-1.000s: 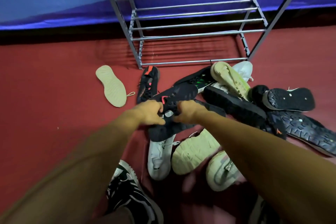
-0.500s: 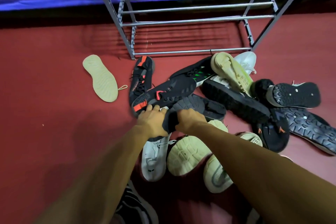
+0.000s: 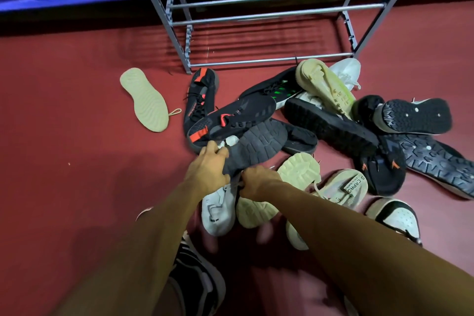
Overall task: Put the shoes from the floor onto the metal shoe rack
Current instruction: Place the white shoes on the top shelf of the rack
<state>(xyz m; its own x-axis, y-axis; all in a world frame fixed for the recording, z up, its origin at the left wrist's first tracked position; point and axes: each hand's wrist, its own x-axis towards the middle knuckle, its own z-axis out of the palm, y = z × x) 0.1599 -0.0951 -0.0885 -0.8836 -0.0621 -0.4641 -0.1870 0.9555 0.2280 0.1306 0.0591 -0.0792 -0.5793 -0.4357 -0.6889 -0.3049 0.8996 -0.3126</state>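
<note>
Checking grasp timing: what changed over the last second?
Both hands slid back from the black red-trimmed shoe to the heel of the sole-up dark shoe: left hand grips it, right hand apparently pinches its lower edge. No shoe lifted; pile, loose insole and rack unchanged.

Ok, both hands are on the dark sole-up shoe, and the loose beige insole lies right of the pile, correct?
No: the head view shows the beige insole left of the pile, on the floor. The left hand and right hand do both grip the dark sole-up shoe.
</note>
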